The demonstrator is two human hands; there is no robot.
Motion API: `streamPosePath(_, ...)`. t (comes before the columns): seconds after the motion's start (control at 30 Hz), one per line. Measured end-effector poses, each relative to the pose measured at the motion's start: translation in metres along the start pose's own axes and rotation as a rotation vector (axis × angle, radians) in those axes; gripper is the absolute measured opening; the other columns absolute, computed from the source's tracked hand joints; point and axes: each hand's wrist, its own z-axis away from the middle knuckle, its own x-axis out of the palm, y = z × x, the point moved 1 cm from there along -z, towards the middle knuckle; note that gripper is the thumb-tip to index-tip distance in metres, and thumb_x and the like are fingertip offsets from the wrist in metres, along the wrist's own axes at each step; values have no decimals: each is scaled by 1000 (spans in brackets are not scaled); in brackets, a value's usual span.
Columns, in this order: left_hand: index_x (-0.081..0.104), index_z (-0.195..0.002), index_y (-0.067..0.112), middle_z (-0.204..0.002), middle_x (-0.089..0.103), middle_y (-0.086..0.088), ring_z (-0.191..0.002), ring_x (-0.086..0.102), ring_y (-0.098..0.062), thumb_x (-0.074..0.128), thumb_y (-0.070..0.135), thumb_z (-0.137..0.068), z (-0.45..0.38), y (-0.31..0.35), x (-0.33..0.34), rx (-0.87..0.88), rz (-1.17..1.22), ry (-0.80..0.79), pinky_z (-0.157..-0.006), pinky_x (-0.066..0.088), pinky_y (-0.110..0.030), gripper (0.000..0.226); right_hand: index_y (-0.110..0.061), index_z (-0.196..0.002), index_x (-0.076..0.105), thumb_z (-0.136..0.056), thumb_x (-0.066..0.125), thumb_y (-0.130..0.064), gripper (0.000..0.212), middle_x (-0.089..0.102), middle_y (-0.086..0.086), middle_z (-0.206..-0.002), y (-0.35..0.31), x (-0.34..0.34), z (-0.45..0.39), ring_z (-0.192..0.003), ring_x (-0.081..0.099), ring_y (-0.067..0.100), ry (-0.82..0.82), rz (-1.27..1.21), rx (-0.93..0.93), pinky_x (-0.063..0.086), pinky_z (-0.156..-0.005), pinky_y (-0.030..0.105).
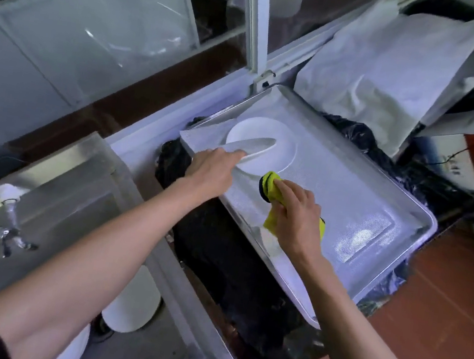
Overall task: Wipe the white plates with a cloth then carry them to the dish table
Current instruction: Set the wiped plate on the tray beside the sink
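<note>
Left hand [212,170] grips a tilted white plate [252,148] by its near edge, above another plate [275,154] lying on the tray [379,199]. Right hand [294,215] clenched round yellow cloth [270,184], just right of the raised plate, nearer for wiping.

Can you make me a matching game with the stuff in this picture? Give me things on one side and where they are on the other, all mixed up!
Things:
1. yellow cloth
2. tilted white plate
3. flat white plate
4. tap

Places:
A. lying on the tray
B. over the metal sink
C. in the right hand
D. in the left hand

Pairs: 1-C, 2-D, 3-A, 4-B
</note>
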Motion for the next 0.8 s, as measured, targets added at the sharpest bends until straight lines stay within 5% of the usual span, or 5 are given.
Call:
streamPosePath(0.1,46,-142,31,-102,67,-15,-98,64,-40,46,-1,-84,-24,22,15,28,-37,-47,-73,41,-38,67,-18,-133,63,-93,60,-5,41,61,-1,-136,19,-5,-1,-112,53,36,4,-8,47,41,-88,46)
streamPosePath(0.3,44,-145,31,-104,69,-12,-96,65,-40,48,1,-87,-49,42,39,41,-104,-79,-72,41,-38,65,-18,-133,62,-94,62,-6,41,61,-2,-136,46,-9,-6,-111,52,33,10,-41,80,41,-88,45)
streamPosePath(0.47,28,-155,32,-132,56,-5,-107,61,-34,47,3,-93,-56,54,57,62,-157,-135,-79,47,-45,71,-19,-134,61,-94,61,-7,42,60,-4,-136,57,-5,-15,-112,52,31,-11,-70,90,42,-90,46)
streamPosePath(0.63,9,-160,33,-164,20,-1,-149,24,-31,48,-1,-93,-61,53,92,55,-248,-227,-112,30,-57,84,-22,-136,59,-95,57,-9,42,59,-8,-137,61,1,-22,-112,50,27,-22,-107,106,40,-87,41)
streamPosePath(0.8,-4,-161,34,-170,-3,-1,-156,-3,-31,47,-1,-96,-66,48,124,44,-162,-267,-120,14,-64,90,-24,-135,59,-98,58,-13,39,59,-11,-136,66,9,-28,-111,50,23,-27,-145,117,41,-88,43)
